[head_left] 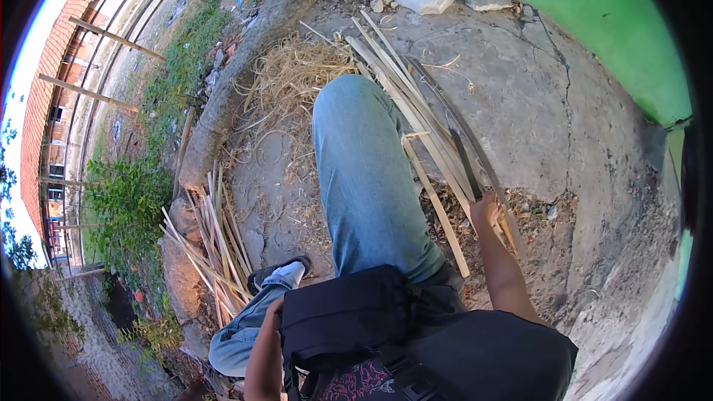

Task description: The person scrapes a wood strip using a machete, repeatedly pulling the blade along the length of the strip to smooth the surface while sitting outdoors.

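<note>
Pale strips [420, 115] in a long bundle, on the ground right of the bent knee [353, 104]: already split, with shaving apparently still unfinished. Curled shavings [286, 82], heaped beside the knee, suggest considerable work done. Shorter strips [215, 238], at left: finished or waiting, cannot be told. Dark blade [464, 160], beside the long bundle: right hand's [486, 208] fingers closed around its near end. Left hand: hidden behind black bag [342, 315], finger state indeterminable.

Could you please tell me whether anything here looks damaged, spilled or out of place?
Yes: the concrete looks damaged, with a long crack running toward a broken patch of bare dirt near the right hand. Loose pale shavings also lie in a messy tangle left of the knee.
</note>
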Action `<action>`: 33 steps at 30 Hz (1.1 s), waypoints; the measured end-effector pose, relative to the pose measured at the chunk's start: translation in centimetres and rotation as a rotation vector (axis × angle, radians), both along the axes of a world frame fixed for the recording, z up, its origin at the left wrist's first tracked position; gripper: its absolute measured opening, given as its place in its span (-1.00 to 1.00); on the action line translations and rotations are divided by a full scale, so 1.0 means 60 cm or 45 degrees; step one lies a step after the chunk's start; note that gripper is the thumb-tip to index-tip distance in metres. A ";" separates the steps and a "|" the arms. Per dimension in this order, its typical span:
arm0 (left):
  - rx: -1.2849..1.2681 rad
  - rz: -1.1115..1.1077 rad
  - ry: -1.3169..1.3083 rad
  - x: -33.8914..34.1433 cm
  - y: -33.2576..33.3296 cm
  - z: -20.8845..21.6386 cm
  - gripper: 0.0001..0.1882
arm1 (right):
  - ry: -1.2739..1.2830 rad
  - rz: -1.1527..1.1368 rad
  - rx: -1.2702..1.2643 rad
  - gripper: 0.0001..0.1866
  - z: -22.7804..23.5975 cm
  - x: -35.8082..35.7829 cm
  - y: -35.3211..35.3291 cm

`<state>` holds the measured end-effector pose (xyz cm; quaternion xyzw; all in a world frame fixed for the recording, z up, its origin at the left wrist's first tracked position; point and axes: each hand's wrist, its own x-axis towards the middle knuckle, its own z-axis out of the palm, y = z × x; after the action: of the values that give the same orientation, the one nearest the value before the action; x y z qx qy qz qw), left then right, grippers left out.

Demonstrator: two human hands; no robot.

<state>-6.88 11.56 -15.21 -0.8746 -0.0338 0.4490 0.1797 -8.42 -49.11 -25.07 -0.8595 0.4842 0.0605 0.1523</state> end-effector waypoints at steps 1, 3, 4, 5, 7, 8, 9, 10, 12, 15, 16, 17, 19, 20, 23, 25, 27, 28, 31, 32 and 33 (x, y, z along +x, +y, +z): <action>-0.013 0.007 -0.003 0.000 -0.004 0.006 -0.38 | -0.002 0.003 0.003 -0.45 -0.002 0.000 0.001; -0.056 0.014 -0.008 0.002 -0.020 0.015 -0.39 | -0.095 0.073 -0.021 -0.43 -0.006 -0.007 -0.005; -0.084 0.010 -0.008 0.006 -0.032 0.018 -0.39 | -0.090 0.068 -0.026 -0.43 -0.006 -0.009 -0.008; -0.117 0.004 -0.009 0.012 -0.044 0.020 -0.39 | -0.097 0.015 0.011 -0.43 -0.006 -0.010 -0.012; -0.176 0.015 -0.020 0.018 -0.060 0.032 -0.39 | -0.110 -0.025 0.047 -0.43 -0.007 -0.005 -0.019; -0.209 0.021 -0.023 0.018 -0.071 0.037 -0.39 | -0.053 -0.023 0.026 -0.43 -0.013 -0.002 -0.027; -0.243 0.029 -0.033 0.020 -0.080 0.046 -0.39 | 0.008 -0.022 0.014 -0.43 -0.019 0.001 -0.027; -0.284 0.034 -0.041 0.022 -0.091 0.056 -0.39 | 0.010 -0.021 0.014 -0.43 -0.017 0.005 -0.026; -0.351 0.048 -0.058 0.023 -0.114 0.079 -0.40 | 0.038 -0.013 0.120 -0.44 -0.011 0.022 -0.025; -0.518 0.062 -0.040 0.028 -0.161 0.097 -0.40 | 0.079 -0.117 0.149 -0.44 -0.003 0.018 -0.047; -0.560 0.064 -0.045 0.029 -0.174 0.107 -0.40 | 0.077 -0.110 0.141 -0.44 -0.009 0.017 -0.052; -0.596 0.064 -0.052 0.033 -0.186 0.117 -0.40 | 0.052 -0.080 0.112 -0.43 -0.014 0.015 -0.056; -0.655 0.083 -0.073 0.034 -0.198 0.138 -0.40 | 0.028 -0.029 0.086 -0.43 -0.012 0.018 -0.057; -0.681 0.092 -0.078 0.036 -0.201 0.147 -0.40 | 0.009 0.041 0.145 -0.44 -0.005 0.019 -0.058; -0.723 0.135 -0.114 0.041 -0.197 0.173 -0.41 | -0.022 0.153 0.229 -0.42 0.035 0.032 -0.047; -0.748 0.159 -0.132 0.054 -0.191 0.182 -0.41 | -0.026 0.172 0.237 -0.38 0.047 0.028 -0.054; -0.763 0.174 -0.150 0.063 -0.177 0.185 -0.41 | -0.106 0.139 0.303 -0.33 0.052 0.024 -0.062; -0.779 0.216 -0.221 0.073 -0.159 0.189 -0.43 | -0.107 0.145 0.298 -0.33 0.049 0.022 -0.065; -0.783 0.298 -0.342 0.092 -0.147 0.213 -0.43 | -0.248 0.169 0.280 -0.34 0.045 0.019 -0.077; -0.780 0.315 -0.402 0.095 -0.143 0.215 -0.43 | -0.258 0.174 0.308 -0.40 0.045 0.018 -0.082; -0.772 0.334 -0.465 0.097 -0.138 0.219 -0.44 | -0.270 0.183 0.341 -0.45 0.053 0.023 -0.079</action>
<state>-1.08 3.31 -2.05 -0.9420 -0.0428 0.2946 -0.1553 -7.03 -53.87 -21.91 -0.8654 0.3903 0.0444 0.3109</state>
